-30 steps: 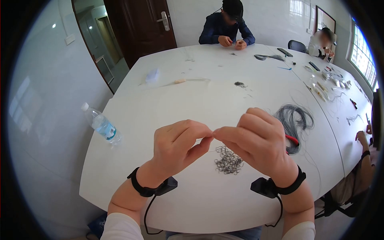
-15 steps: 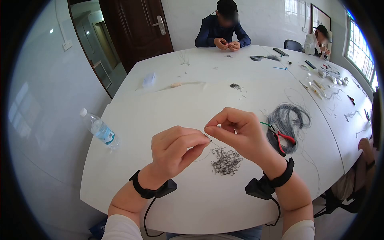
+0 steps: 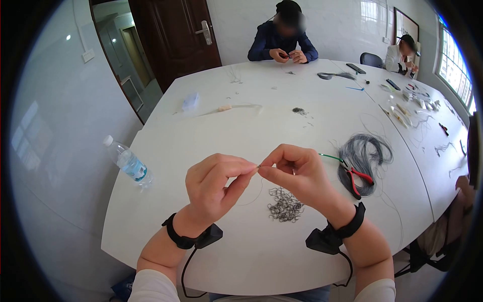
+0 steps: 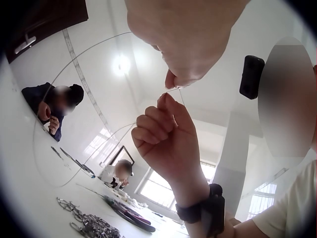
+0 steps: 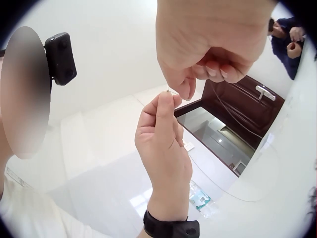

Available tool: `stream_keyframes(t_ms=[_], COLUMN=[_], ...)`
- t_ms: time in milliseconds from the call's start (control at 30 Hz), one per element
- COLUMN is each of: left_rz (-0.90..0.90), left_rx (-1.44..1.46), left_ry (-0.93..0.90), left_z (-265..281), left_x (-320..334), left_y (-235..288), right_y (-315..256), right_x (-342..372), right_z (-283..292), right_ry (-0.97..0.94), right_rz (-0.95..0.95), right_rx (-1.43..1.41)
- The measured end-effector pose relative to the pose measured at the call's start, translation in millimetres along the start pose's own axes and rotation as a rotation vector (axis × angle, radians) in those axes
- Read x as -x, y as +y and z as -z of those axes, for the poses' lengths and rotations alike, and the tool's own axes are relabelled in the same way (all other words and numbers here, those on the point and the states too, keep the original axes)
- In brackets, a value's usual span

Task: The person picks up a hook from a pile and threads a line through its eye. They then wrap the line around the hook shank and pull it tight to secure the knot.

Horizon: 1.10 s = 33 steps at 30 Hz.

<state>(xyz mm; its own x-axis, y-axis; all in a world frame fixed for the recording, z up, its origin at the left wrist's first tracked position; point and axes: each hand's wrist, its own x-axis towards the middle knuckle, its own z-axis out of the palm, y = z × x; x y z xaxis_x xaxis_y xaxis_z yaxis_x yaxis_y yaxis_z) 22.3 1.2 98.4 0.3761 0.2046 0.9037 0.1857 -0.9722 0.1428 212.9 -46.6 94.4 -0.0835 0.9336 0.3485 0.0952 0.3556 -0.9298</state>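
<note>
In the head view my left hand and right hand meet fingertip to fingertip above the white table. Thumb and forefinger of each pinch a fine line, which loops out in the wrist views. A tiny dark piece shows between the fingertips, mostly hidden, its kind too small to tell. Below the hands lies a pile of small dark fish hooks. To the right of it are red-handled pliers on a bundle of grey line.
A water bottle stands at the left. Farther back lie a small hook pile, a clear plastic piece and a thin green stick by the pliers. Across the table a person works; others sit at the right.
One second ago the fingertips touched. The right hand then lifted slightly off the left and has now come back down to its fingertips. The pliers have come out from behind the right hand.
</note>
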Motion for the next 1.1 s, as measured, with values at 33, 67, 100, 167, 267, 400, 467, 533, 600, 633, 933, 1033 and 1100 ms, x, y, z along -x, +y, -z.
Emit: stream_keyframes(t_ms=[33, 67, 100, 167, 267, 400, 467, 533, 600, 633, 933, 1033, 1100], left_rz=[0.008, 0.008, 0.012, 0.017, 0.027, -0.065, -0.106, -0.094, -0.091, -0.086, 0.116, 0.208, 0.236], left_rx=[-0.011, -0.012, -0.02, -0.028, -0.026, -0.08, -0.094, -0.098, -0.082, -0.068, 0.163, 0.187, 0.187], left_ry=[0.0, 0.0, 0.006, 0.014, 0.021, -0.025, -0.049, -0.088, -0.11, -0.131, -0.059, -0.051, -0.042], left_z=[1, 2, 2, 3, 3, 3, 4, 6, 8, 9, 2, 3, 4], left_x=[0, -1, -2, -2, -2, -5, -6, -7, -7, -8, -4, -4, -2], left_y=[0, 0, 0, -1, -4, -5, -3, 0, 2, 3, 1, 3, 3], right_y=[3, 7, 9, 3, -6, -27, -31, -32, -33, -32, -3, 1, 0], right_x=[0, 0, 0, 2, 2, 8, 8, 7, 6, 6, -2, 0, 1], right_z=[-1, -3, -5, -10, -9, -1, 4, 7, 10, 9, 7, 3, -3], right_ry=[-0.001, 0.032, 0.066, 0.085, 0.12, 0.143, 0.159, 0.175, 0.156, 0.157, 0.072, 0.058, 0.133], right_rz=[0.001, 0.144, 0.287, 0.416, 0.695, 0.894, 0.888, 0.882, 0.755, 0.754, 0.166, 0.172, 0.415], right_rx=[-0.001, 0.091, 0.182, 0.306, 0.594, 0.914, 0.913, 0.911, 0.75, 0.75, 0.125, 0.155, 0.375])
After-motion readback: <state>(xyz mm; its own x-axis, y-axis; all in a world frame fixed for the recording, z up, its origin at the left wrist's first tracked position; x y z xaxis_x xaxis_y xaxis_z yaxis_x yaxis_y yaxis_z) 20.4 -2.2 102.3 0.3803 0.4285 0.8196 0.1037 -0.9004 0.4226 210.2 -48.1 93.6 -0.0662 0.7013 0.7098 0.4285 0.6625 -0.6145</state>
